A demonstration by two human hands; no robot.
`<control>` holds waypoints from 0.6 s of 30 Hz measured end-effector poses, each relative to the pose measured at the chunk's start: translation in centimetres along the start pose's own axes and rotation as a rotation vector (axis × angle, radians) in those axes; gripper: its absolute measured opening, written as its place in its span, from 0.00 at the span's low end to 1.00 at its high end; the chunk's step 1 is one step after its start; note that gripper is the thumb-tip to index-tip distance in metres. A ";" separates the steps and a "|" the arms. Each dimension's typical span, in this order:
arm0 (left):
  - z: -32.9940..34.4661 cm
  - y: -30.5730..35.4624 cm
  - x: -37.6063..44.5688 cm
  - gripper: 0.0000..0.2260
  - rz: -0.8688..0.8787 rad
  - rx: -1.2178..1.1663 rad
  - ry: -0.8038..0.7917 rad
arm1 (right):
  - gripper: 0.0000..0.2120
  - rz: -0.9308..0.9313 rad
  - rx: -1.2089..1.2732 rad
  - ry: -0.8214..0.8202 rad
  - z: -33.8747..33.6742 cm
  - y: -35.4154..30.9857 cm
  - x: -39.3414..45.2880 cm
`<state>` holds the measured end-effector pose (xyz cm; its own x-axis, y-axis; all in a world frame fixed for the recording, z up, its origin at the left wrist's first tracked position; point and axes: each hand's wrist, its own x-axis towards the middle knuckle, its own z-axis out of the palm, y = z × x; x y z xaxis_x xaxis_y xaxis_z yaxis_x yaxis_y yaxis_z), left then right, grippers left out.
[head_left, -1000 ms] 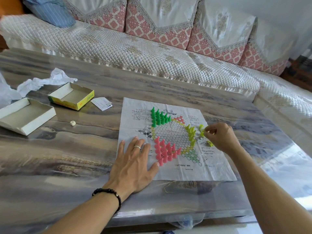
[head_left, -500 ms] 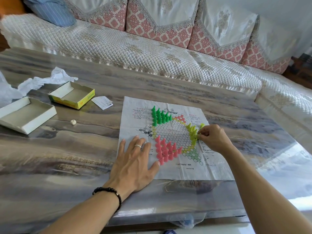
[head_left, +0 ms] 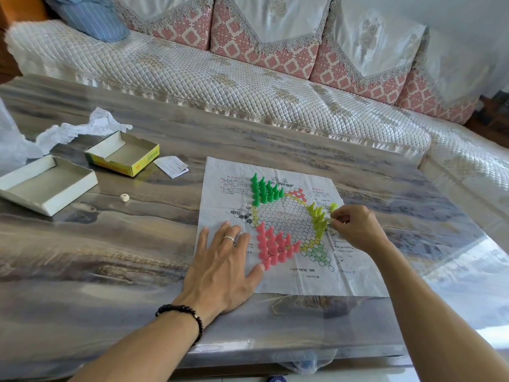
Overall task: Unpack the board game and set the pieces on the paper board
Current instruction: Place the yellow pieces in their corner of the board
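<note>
The paper board (head_left: 225,194) lies flat on the marbled table, printed with a hexagon grid. Several green pieces (head_left: 265,190) stand at its far corner, several pink pieces (head_left: 274,248) at the near corner, several yellow pieces (head_left: 318,218) on the right. My left hand (head_left: 220,264) lies flat with fingers spread on the paper's left edge, its thumb beside the pink pieces. My right hand (head_left: 355,228) has its fingers curled and pinches a yellow piece at the right end of the yellow group. One yellow piece (head_left: 333,206) stands just above my fingers.
A yellow box half (head_left: 124,157) and a white box half (head_left: 46,186) sit open at the left, with crumpled white plastic (head_left: 82,128) behind them. A folded leaflet (head_left: 171,166) and a small pale bead (head_left: 124,197) lie nearby. A quilted sofa (head_left: 248,78) runs behind the table.
My right hand moved left from the paper's right margin into the yellow group, carrying a yellow piece. My left hand stayed flat on the paper.
</note>
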<state>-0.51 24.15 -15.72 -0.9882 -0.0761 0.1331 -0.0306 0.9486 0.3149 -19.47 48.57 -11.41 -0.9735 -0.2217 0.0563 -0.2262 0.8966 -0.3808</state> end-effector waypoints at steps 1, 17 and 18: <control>0.0 0.0 0.0 0.29 0.000 -0.002 0.002 | 0.08 0.018 -0.003 0.025 -0.4 0.3 -0.1; 0.2 -0.1 0.1 0.29 0.003 0.016 0.004 | 0.05 0.087 -0.095 0.020 -0.6 2.2 -2.4; 0.2 -0.1 0.1 0.29 0.003 0.013 0.004 | 0.03 0.082 -0.128 0.010 -0.5 1.9 -2.4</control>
<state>-0.65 24.10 -15.97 -0.9876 -0.0745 0.1381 -0.0297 0.9528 0.3021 -17.62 51.04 -11.79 -0.9890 -0.1424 0.0397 -0.1478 0.9532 -0.2639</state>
